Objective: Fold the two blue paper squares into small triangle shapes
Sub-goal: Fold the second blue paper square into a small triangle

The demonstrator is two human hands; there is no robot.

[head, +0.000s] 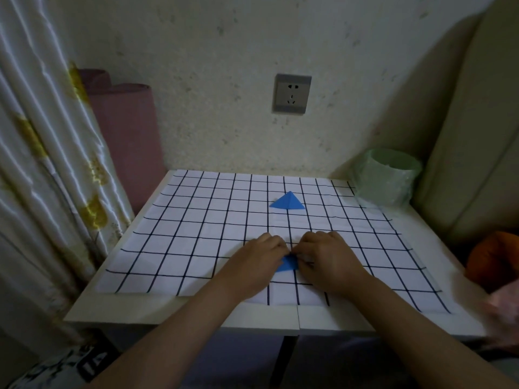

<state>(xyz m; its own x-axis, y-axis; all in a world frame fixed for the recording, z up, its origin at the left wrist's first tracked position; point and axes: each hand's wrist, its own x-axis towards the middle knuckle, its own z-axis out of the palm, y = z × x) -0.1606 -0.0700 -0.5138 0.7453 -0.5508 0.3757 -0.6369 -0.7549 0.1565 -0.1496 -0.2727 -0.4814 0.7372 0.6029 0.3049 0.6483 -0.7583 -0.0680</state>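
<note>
Head view, looking down on a small white table [146,307] covered with a white cloth [196,234] ruled in a dark grid. Item one: a blue paper triangle [288,201], folded, lying on the cloth toward the far side, well apart from my hands. Item two: a second blue paper piece [289,263], near the front middle of the cloth, only a small wedge of it showing between my hands. My left hand [259,255] is curled down on its left edge, fingertips pressing the paper; my right hand [327,255] is curled on its right edge, fingers pinching or pressing it, though in this dim view I cannot tell which. Both hands touch at the fingertips above the paper. Also present: a pale green cup [389,181] at the far right corner, a wall socket [292,94] behind, a patterned curtain [42,164] at left, and a pink roll [126,130] leaning beside it.
</note>
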